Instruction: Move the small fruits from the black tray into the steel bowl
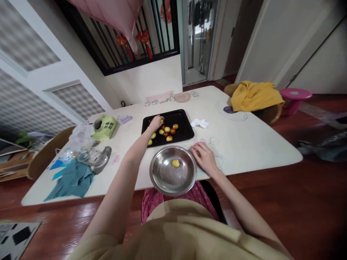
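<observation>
A black baking tray lies on the table with several jujubes on it, some yellow-green and some reddish brown. My left hand reaches over the tray's left part, its fingers closed around a yellow-green jujube. Nearer to me, at the table's front edge, stands a steel bowl with a single yellowish jujube inside. My right hand rests on the table just right of the bowl, fingers curled close to the rim. What those fingers hold, if anything, I cannot make out.
Right of the tray sits a crumpled white tissue. Toward the left are a green bag, clear plastic packaging and a teal cloth. A yellow garment hangs over a chair at the right, near a pink stool.
</observation>
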`<state>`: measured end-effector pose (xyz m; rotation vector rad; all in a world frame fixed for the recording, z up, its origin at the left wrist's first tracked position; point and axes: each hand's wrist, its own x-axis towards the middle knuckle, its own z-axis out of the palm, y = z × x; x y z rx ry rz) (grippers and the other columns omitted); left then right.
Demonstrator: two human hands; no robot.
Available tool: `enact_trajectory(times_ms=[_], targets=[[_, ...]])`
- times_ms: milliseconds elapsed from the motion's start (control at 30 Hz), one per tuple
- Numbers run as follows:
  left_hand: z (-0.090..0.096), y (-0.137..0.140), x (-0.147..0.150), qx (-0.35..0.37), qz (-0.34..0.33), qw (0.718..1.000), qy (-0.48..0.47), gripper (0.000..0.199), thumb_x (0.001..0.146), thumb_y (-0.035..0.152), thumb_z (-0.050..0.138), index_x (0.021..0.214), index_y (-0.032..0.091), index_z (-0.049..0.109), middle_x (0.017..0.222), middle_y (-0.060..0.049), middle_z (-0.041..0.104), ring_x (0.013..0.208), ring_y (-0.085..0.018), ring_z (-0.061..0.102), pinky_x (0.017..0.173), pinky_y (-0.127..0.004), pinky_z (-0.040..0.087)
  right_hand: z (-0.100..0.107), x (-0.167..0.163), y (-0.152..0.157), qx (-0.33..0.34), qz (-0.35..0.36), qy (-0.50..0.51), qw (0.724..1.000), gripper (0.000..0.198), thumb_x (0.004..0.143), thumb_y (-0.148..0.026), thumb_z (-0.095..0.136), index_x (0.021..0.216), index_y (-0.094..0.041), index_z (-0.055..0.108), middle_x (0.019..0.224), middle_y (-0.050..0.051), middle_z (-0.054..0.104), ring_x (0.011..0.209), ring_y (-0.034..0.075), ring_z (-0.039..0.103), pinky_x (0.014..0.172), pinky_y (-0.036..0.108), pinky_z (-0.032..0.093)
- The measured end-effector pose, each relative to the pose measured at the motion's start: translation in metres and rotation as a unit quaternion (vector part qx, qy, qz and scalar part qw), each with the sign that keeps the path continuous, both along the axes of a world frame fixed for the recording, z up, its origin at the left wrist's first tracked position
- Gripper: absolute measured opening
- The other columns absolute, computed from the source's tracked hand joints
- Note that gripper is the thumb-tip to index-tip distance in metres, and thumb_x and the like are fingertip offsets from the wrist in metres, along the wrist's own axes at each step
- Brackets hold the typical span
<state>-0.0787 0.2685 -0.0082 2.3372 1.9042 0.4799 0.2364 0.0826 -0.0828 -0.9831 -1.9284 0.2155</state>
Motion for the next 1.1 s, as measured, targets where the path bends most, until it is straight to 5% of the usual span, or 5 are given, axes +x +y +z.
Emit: enact_trajectory(times_ms=[200, 400, 633, 833, 1100], targets=[[0.028, -0.046, 0.013, 0.073, -0.053, 0.995, -0.048, 0.029, 0.091, 0.016, 0.068, 0.120, 0.016, 0.070, 0.124, -0.012, 0.069, 0.112, -0.025, 0.066, 0.109, -0.041, 0.054, -0.002, -0.001, 0.004, 0.015, 0.007, -0.014, 1.000, 0.026, 0.109, -0.030, 0.049, 0.092, -0.022, 0.067, 0.095, 0.010, 0.068, 0.089, 0.026, 0.066, 0.079, 0.039, 0.054], [0.051, -0.152, 0.035, 0.163, -0.097, 0.963, -0.193, 0.028, 0.093, 0.030, 0.078, 0.118, 0.021, 0.069, 0.121, -0.008, 0.067, 0.114, -0.023, 0.066, 0.090, -0.034, 0.064, -0.002, -0.002, 0.004, 0.001, 0.020, -0.028, 0.999, 0.027, 0.108, -0.030, 0.049, 0.091, -0.022, 0.069, 0.096, 0.011, 0.069, 0.092, 0.028, 0.064, 0.079, 0.041, 0.052], [0.026, -0.262, 0.051, 0.114, -0.089, 0.945, -0.292, 0.033, 0.092, 0.045, 0.081, 0.113, 0.021, 0.072, 0.115, -0.009, 0.069, 0.104, -0.022, 0.072, 0.082, -0.034, 0.067, -0.003, -0.002, 0.004, 0.006, 0.025, -0.045, 0.999, 0.029, 0.109, -0.033, 0.049, 0.091, -0.021, 0.068, 0.094, 0.010, 0.068, 0.091, 0.027, 0.063, 0.077, 0.038, 0.050], [-0.005, -0.280, 0.060, 0.115, -0.063, 0.970, -0.207, 0.020, 0.097, 0.031, 0.076, 0.114, 0.022, 0.071, 0.111, -0.009, 0.074, 0.105, -0.025, 0.071, 0.094, -0.040, 0.061, -0.003, -0.001, 0.004, 0.000, 0.035, -0.050, 0.998, 0.029, 0.109, -0.033, 0.049, 0.092, -0.022, 0.068, 0.094, 0.010, 0.068, 0.091, 0.026, 0.063, 0.077, 0.038, 0.050], [-0.019, -0.278, 0.065, 0.072, -0.036, 0.987, -0.140, 0.028, 0.087, 0.014, 0.081, 0.112, 0.022, 0.069, 0.114, -0.008, 0.073, 0.112, -0.029, 0.069, 0.103, -0.046, 0.058, 0.000, 0.001, 0.003, -0.012, 0.045, -0.054, 0.997, 0.029, 0.109, -0.034, 0.049, 0.093, -0.022, 0.070, 0.094, 0.010, 0.069, 0.091, 0.027, 0.062, 0.078, 0.040, 0.051]])
